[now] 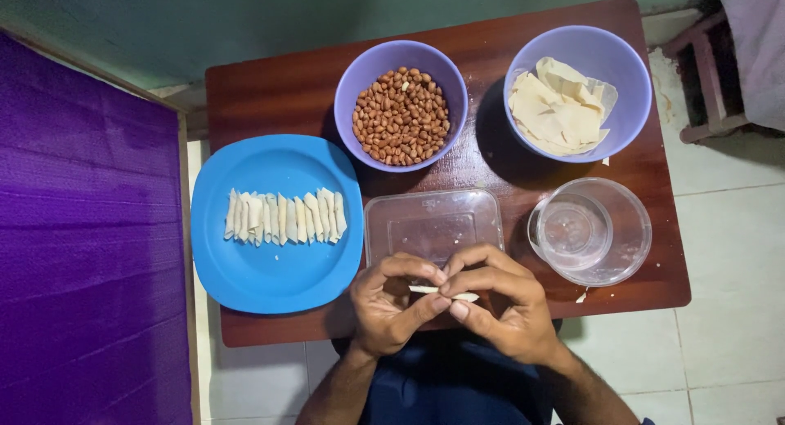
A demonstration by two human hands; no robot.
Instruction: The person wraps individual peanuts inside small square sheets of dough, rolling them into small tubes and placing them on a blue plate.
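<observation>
The dark red-brown wooden table [270, 90] carries everything in reach. At its left end sits the square blue plastic plate [245, 270], holding a row of folded pale dough rolls [284, 217] laid side by side, each with its long axis running away from you. At the far edge stand two round lilac plastic bowls: the left bowl [364, 69] holds brown-skinned peanuts [401, 116], the right bowl [625, 65] holds flat pale dough wrappers [560, 108]. Nearer to you, the clear rectangular plastic container [432, 221] lies directly beyond your hands, and the clear round glass bowl [590, 230] stands to its right.

The small pale dough roll [446, 293] lies between your two hands, just above the near table edge and in front of the clear container. Its long axis runs left to right, crosswise to the rolls on the plate.

Your left hand [391, 306] is closed in a pinch on the left end of the roll, thumb and forefinger meeting on it. Your right hand [500, 306] is closed in a pinch on the right part, fingers curled over it. Both hands touch the roll, and the fingertips nearly meet at its middle. The plate lies to the left, so your left hand is nearer to it, while the wrapper bowl lies nearer your right
</observation>
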